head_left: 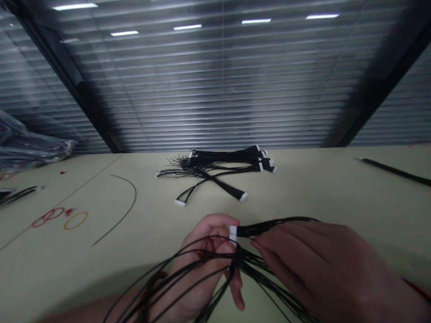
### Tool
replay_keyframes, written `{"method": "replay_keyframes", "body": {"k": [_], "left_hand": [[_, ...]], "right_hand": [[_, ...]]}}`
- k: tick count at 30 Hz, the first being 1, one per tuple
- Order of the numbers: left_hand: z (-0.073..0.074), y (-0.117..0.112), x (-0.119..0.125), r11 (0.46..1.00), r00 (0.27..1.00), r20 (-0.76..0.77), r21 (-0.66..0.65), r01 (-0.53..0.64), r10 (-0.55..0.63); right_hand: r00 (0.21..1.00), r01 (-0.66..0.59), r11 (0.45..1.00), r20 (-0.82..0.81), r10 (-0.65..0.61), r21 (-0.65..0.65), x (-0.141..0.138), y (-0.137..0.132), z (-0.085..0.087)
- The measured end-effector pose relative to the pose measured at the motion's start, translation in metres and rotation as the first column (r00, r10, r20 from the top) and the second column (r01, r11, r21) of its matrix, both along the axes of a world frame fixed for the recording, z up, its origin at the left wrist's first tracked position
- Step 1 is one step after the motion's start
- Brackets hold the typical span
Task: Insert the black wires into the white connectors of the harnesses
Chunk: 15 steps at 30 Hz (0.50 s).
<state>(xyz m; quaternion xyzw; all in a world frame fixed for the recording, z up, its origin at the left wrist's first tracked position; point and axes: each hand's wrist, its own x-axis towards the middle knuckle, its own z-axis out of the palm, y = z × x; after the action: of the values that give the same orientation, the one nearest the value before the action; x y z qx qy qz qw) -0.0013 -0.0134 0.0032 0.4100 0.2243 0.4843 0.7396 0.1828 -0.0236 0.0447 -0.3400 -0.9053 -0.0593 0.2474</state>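
Low in the middle of the view, my left hand [202, 264] grips a white connector [233, 234] between thumb and fingers. Black wires [259, 228] run from the connector toward the right. My right hand [319, 260] is closed around these wires close to the connector, its fingertips pinched together. More loose black wires [188, 269] fan out across my left palm and hang toward the bottom edge. What lies under my right fingers is hidden.
A pile of black wire harnesses [222, 163] with white connectors lies at the back. Left are a single black wire [134, 197], red rubber bands [49, 216], a yellow rubber band [76, 220] and a clear plastic bag [30, 143]. A black cable [397, 170] lies right.
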Motion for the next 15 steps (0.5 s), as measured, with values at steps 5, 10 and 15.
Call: {"method": "replay_keyframes", "body": {"k": [5,10,15], "left_hand": [[0.001,-0.0009,0.001,0.999,0.999,-0.015,-0.016,-0.033,0.033],[0.0007,-0.0003,0.0016,0.999,0.999,-0.013,-0.017,-0.037,0.037],[-0.0016,-0.0012,0.0026,0.998,0.999,-0.038,-0.038,-0.04,0.038]], "right_hand": [[0.999,0.003,0.998,-0.032,-0.005,-0.06,-0.0005,-0.0007,-0.0008],[0.998,0.011,1.0,-0.062,-0.013,-0.029,-0.0008,-0.0009,-0.0012],[0.999,-0.007,1.0,-0.033,0.006,-0.016,-0.0013,-0.0022,-0.0019]]}}
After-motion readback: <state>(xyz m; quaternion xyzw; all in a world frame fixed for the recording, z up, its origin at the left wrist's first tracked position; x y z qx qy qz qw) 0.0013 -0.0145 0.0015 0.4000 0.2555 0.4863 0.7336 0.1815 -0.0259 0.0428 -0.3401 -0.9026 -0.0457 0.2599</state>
